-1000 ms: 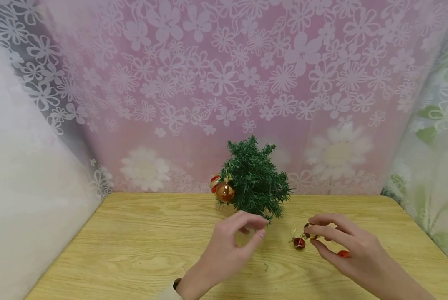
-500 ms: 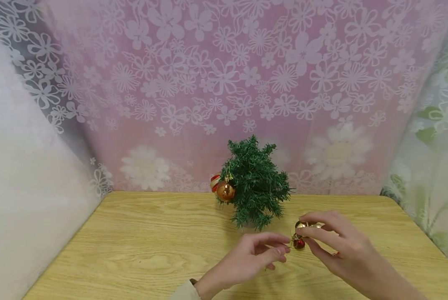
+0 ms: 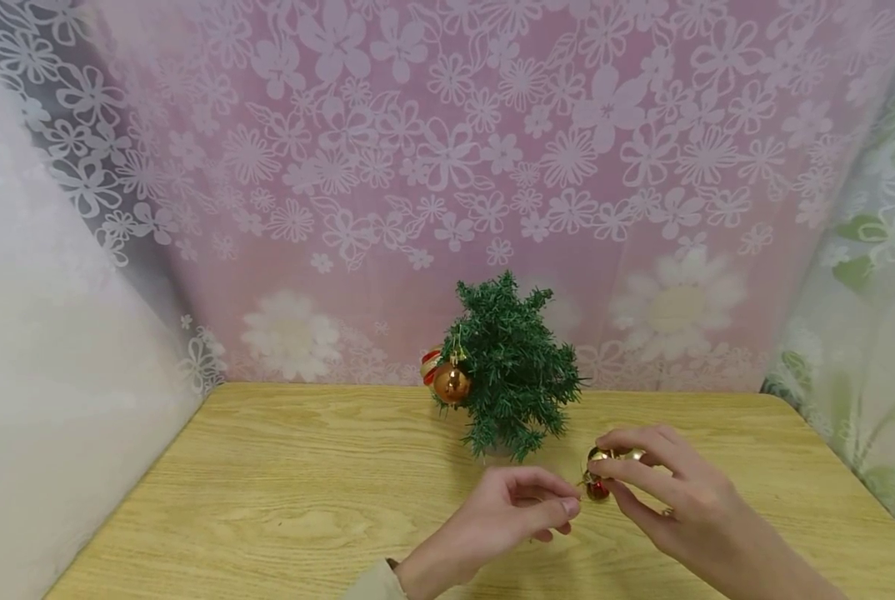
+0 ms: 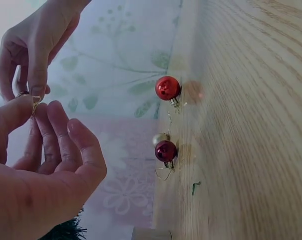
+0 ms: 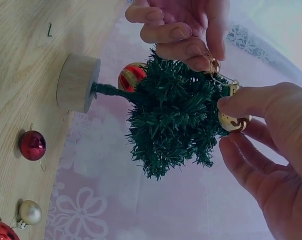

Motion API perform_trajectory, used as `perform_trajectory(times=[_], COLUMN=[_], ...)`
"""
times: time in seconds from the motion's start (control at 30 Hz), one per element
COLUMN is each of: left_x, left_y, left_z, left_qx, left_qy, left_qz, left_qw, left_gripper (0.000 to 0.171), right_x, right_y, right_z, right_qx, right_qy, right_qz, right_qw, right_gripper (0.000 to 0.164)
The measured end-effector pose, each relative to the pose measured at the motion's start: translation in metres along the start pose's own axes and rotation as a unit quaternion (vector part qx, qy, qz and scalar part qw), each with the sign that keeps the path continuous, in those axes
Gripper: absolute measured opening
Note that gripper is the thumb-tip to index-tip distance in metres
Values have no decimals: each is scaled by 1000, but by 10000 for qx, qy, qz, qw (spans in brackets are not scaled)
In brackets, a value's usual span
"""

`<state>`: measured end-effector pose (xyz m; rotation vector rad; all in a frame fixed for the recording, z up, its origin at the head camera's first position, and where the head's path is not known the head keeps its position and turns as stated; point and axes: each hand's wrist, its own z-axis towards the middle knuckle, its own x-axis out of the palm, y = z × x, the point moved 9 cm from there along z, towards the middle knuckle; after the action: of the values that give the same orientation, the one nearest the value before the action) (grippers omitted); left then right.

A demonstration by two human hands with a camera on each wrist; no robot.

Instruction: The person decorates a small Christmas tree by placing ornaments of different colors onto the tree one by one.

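My right hand [image 3: 683, 492] holds a small gold bauble [image 5: 231, 122] between thumb and fingers, above the table. Thumb and fingertips of my left hand [image 3: 503, 517] pinch the bauble's thin gold hanging loop [image 5: 212, 70], drawn out toward the left. Just behind the hands stands a small artificial Christmas tree [image 3: 515, 367] with a round wooden base [image 5: 76, 82]. A shiny copper-coloured bauble [image 3: 452, 383] and a red-and-gold striped bauble [image 3: 428, 367] hang on its left side. In the head view my right hand covers part of the gold bauble.
On the wooden table [image 3: 305, 483] lie a dark red bauble [image 5: 32, 145], a pale gold bauble [image 5: 30, 212] and a bright red bauble [image 4: 167, 88], all right of the tree. A green scrap [image 4: 195, 188] lies nearby. A flowered curtain [image 3: 417, 208] hangs behind the table.
My left hand has moved right from in front of the tree, and its fingers have closed on the loop. My right hand has shifted slightly left with the gold bauble.
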<state>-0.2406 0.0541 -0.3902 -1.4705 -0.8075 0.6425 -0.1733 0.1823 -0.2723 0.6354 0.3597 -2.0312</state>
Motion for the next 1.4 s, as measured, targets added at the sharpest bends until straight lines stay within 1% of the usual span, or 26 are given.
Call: perform_trajectory(times=[0.03,0.13,0.27,0.37,0.5,0.57,0.67,0.8,0.9,1.07,1.17,1.27,1.4], left_x=[-1,-5,-8,-9,-8,-8,-10,-13,-11,-7,-6,-5,-7], left_y=[0,1,-2,-6,-9,-10,-14,-21,-23,-24,-25,-26,-27], left_z=[0,0,-2,-3,-5,-5,-7,-8,-9,-10,-12,-12,-12], left_qx=[-6,1,173,269,377,464,663,928,1012,1086,1144,1168,1195], left_qy=[-86,-274,-377,-354,-297,-312,-442,-606,-545,-342,-245,-191,-262], left_qz=[12,11,102,298,474,513,587,641,516,413,454,529,729], left_qw=[10000,9996,9991,9986,9977,9971,9951,9918,9920,9926,9921,9916,9898], left_gripper=[21,20,20,19,17,17,17,17,17,18,19,19,17], right_x=[0,2,4,6,8,9,12,16,19,24,24,25,26], right_y=[0,-1,-2,-3,-3,-1,0,-1,-3,-7,-8,-9,-8], right_z=[0,-1,-4,-6,-6,-6,-7,-9,-11,-15,-16,-16,-14], right_qx=[3,185,452,486,400,330,344,493,677,928,983,1050,1065], right_qy=[4,194,502,512,450,408,412,406,401,283,190,262,311], right_qz=[3,-52,-82,83,313,277,347,376,324,656,796,682,585], right_qw=[10000,9996,9977,9975,9977,9982,9980,9972,9964,9931,9918,9918,9921], right_gripper=[42,43,43,40,35,33,30,28,28,22,19,18,16])
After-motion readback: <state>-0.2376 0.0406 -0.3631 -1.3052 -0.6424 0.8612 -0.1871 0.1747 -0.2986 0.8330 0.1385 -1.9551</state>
